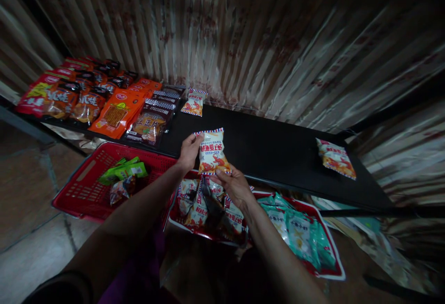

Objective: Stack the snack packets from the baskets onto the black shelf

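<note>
A white snack bag [212, 151] with red lettering, orange pictures and striped ends is held between both hands, over the front edge of the black shelf [264, 148]. My left hand [189, 150] grips its left side near the top. At the lower right corner, my right hand [233, 183] pinches the bag. Similar bags fill the red basket below, among them one snack bag [197, 211] partly under my arms. Another like it, a small bag [193, 102], rests at the back of the shelf, and one more bag [336, 158] lies toward the right end.
Rows of orange snack packs [117, 111], red packs [38, 91] and brown packs [149, 121] line the shelf's left. A red basket [86, 183] at left holds green packets [125, 169]. Teal packs [301, 234] fill the right basket. Wrinkled printed sheeting [222, 40] hangs behind.
</note>
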